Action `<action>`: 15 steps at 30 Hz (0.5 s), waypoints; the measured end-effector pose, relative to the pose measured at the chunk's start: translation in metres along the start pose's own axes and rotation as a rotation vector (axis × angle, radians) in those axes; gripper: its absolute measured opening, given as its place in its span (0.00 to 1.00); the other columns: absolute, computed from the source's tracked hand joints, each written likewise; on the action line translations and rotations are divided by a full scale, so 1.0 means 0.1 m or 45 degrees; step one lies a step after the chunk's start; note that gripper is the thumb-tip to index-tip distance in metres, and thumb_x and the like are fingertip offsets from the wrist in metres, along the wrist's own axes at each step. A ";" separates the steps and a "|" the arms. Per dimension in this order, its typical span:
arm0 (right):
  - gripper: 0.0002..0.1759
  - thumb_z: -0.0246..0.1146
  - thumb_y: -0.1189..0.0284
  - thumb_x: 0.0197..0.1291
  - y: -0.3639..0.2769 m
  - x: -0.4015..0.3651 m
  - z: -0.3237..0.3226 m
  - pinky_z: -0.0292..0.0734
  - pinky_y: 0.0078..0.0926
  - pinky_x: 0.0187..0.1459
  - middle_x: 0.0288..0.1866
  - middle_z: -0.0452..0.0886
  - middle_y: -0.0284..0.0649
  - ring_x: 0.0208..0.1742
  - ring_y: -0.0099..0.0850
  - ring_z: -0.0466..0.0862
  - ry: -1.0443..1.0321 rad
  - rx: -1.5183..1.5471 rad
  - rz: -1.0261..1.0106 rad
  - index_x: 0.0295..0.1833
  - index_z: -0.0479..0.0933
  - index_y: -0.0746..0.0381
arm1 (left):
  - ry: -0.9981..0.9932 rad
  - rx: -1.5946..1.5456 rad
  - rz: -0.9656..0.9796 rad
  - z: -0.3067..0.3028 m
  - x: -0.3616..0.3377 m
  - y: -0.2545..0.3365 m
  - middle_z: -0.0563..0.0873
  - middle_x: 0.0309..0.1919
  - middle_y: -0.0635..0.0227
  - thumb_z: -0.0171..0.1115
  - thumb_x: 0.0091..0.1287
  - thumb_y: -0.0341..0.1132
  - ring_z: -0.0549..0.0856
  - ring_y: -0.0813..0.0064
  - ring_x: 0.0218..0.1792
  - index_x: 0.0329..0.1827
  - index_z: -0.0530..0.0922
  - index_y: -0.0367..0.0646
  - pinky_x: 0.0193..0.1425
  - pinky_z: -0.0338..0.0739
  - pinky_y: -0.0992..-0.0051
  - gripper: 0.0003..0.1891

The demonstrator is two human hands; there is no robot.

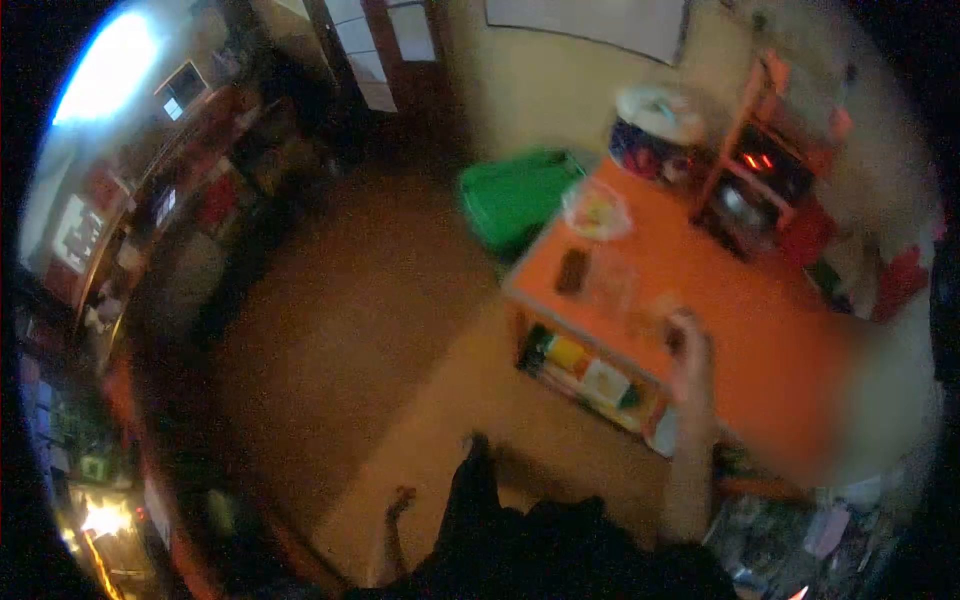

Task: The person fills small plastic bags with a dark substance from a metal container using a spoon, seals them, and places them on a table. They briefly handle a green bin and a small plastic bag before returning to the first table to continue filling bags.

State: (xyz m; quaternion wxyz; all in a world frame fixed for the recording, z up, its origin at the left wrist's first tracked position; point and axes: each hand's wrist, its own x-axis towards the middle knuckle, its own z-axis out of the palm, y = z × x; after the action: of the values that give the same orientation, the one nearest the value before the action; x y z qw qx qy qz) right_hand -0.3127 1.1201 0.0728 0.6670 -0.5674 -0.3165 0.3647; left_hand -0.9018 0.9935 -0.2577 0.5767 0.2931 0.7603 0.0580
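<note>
My right hand [690, 345] reaches out over the near part of an orange table [760, 330]. At my fingers [682, 322] sits a small dark thing [676, 338], no more than a dim blot against the orange. Just beyond it stands a clear tub [612, 282], with a dark flat slab [572, 270] beside it and a clear bag [597, 208] with something yellow in it farther back.

The whole view is smeared. My fingers look curled, but I cannot tell whether they grip the dark thing or only rest by it. My left hand is out of sight. My forearm runs down into dark clothing at the bottom edge, and a bare foot [398, 505] shows near it.

Under the table top is a shelf [590, 378] of coloured boxes. A green bin [515, 195] stands at the table's far corner, and an orange rack [770, 150] rises behind it by the pale wall. The floor [360, 330] is brown, with crowded shelves along the left and a door [385, 50] at the back.
</note>
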 end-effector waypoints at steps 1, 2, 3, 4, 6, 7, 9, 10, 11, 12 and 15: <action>0.08 0.60 0.64 0.63 0.20 0.30 0.40 0.68 0.23 0.34 0.28 0.76 0.28 0.30 0.21 0.74 -0.057 -0.001 0.051 0.32 0.77 0.54 | -0.022 -0.002 0.108 -0.10 0.36 0.47 0.80 0.58 0.61 0.56 0.74 0.47 0.81 0.68 0.52 0.63 0.74 0.40 0.58 0.75 0.64 0.22; 0.09 0.60 0.64 0.62 0.20 0.48 0.93 0.67 0.23 0.32 0.28 0.75 0.28 0.28 0.21 0.73 -0.005 0.177 0.135 0.32 0.77 0.55 | -0.059 -0.015 0.244 -0.14 0.76 1.03 0.80 0.59 0.60 0.56 0.74 0.47 0.81 0.67 0.53 0.64 0.73 0.40 0.59 0.75 0.63 0.23; 0.09 0.61 0.64 0.62 0.21 0.67 1.39 0.65 0.22 0.29 0.27 0.75 0.28 0.26 0.20 0.72 0.055 0.361 0.213 0.31 0.77 0.55 | -0.129 -0.017 0.414 -0.09 1.10 1.66 0.80 0.60 0.60 0.55 0.74 0.47 0.81 0.67 0.54 0.65 0.73 0.40 0.60 0.75 0.63 0.23; 0.09 0.60 0.64 0.63 0.31 0.88 1.63 0.66 0.22 0.31 0.28 0.75 0.29 0.28 0.21 0.72 -0.047 0.347 0.207 0.33 0.76 0.56 | -0.216 -0.044 0.592 0.05 1.42 2.31 0.79 0.61 0.60 0.55 0.74 0.47 0.81 0.66 0.55 0.65 0.73 0.40 0.61 0.75 0.63 0.24; 0.09 0.59 0.66 0.66 0.56 1.28 2.02 0.67 0.23 0.35 0.31 0.76 0.32 0.31 0.23 0.73 -0.247 0.323 0.200 0.36 0.76 0.59 | -0.336 -0.148 0.744 0.54 1.59 3.61 0.77 0.64 0.59 0.57 0.73 0.46 0.77 0.65 0.64 0.70 0.68 0.41 0.67 0.73 0.62 0.27; 0.09 0.59 0.66 0.66 0.71 1.55 2.40 0.67 0.24 0.36 0.31 0.76 0.33 0.31 0.23 0.73 -0.169 0.340 0.260 0.36 0.76 0.60 | -0.620 -0.578 0.844 0.72 2.18 3.97 0.73 0.68 0.58 0.57 0.74 0.45 0.74 0.64 0.67 0.75 0.62 0.43 0.68 0.72 0.60 0.30; 0.09 0.59 0.67 0.66 0.83 1.90 2.79 0.68 0.25 0.36 0.31 0.77 0.34 0.31 0.24 0.74 -0.020 0.376 0.379 0.36 0.76 0.61 | -0.595 -0.718 0.671 1.10 2.00 5.02 0.73 0.67 0.58 0.57 0.73 0.46 0.74 0.64 0.66 0.75 0.61 0.43 0.68 0.72 0.60 0.31; 0.10 0.59 0.67 0.67 1.06 2.11 2.89 0.68 0.26 0.36 0.30 0.76 0.34 0.31 0.24 0.73 0.006 0.404 0.401 0.35 0.75 0.61 | -0.602 -0.820 0.594 1.25 1.86 5.49 0.73 0.67 0.58 0.57 0.73 0.46 0.74 0.63 0.66 0.75 0.60 0.43 0.67 0.72 0.60 0.31; 0.10 0.59 0.67 0.67 1.42 2.35 2.97 0.67 0.27 0.35 0.30 0.75 0.35 0.31 0.24 0.73 0.036 0.432 0.437 0.34 0.74 0.61 | -0.606 -0.905 0.529 1.37 1.83 5.88 0.73 0.66 0.58 0.57 0.73 0.46 0.74 0.63 0.66 0.75 0.60 0.43 0.67 0.72 0.60 0.31; 0.11 0.59 0.67 0.68 1.61 2.66 3.08 0.67 0.28 0.35 0.30 0.75 0.35 0.30 0.25 0.72 0.051 0.474 0.432 0.33 0.73 0.61 | -0.603 -0.981 0.490 1.49 1.91 6.20 0.73 0.66 0.57 0.57 0.73 0.46 0.74 0.62 0.66 0.74 0.59 0.43 0.67 0.71 0.60 0.31; 0.10 0.58 0.67 0.69 1.59 2.93 3.19 0.65 0.28 0.33 0.30 0.74 0.34 0.28 0.25 0.70 0.084 0.347 0.603 0.32 0.73 0.57 | -0.564 -1.178 0.329 1.64 1.90 6.81 0.73 0.64 0.57 0.57 0.73 0.46 0.74 0.61 0.65 0.74 0.58 0.43 0.67 0.71 0.60 0.32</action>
State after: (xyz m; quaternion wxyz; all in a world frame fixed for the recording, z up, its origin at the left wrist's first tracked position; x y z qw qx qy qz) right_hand -0.4436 1.5500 -0.0319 0.6431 -0.5422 -0.1012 0.5312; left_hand -0.5257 1.6097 -0.1809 0.7809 0.1043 0.4727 0.3949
